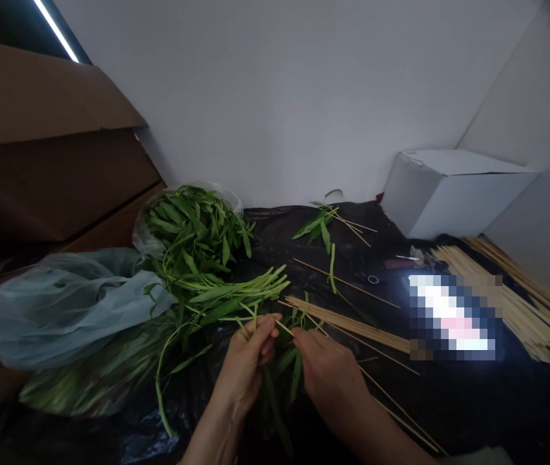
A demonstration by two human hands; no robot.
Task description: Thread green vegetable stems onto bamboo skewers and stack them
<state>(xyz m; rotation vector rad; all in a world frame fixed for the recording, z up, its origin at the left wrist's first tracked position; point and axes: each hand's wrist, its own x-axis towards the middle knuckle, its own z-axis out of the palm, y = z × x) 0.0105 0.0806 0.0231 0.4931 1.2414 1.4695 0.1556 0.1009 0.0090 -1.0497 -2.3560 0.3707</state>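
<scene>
Pale, thin wooden stick [284, 328] sits pinched by the closed left hand [249, 352] and right hand [329, 365], near the front edge of the black plastic sheet [275, 226]; leafy green stems [250, 287] crowd its left, white cardboard box [413, 194] its far-right corner.

We can read no text, label, brand, number or sign. On the white box [413, 194] we make out no lettering; in front of that box, the bright patch [452, 316] is pixelated beyond reading; well left of the box, the carton [52, 97] and bag [71, 316] offer us nothing legible.
</scene>
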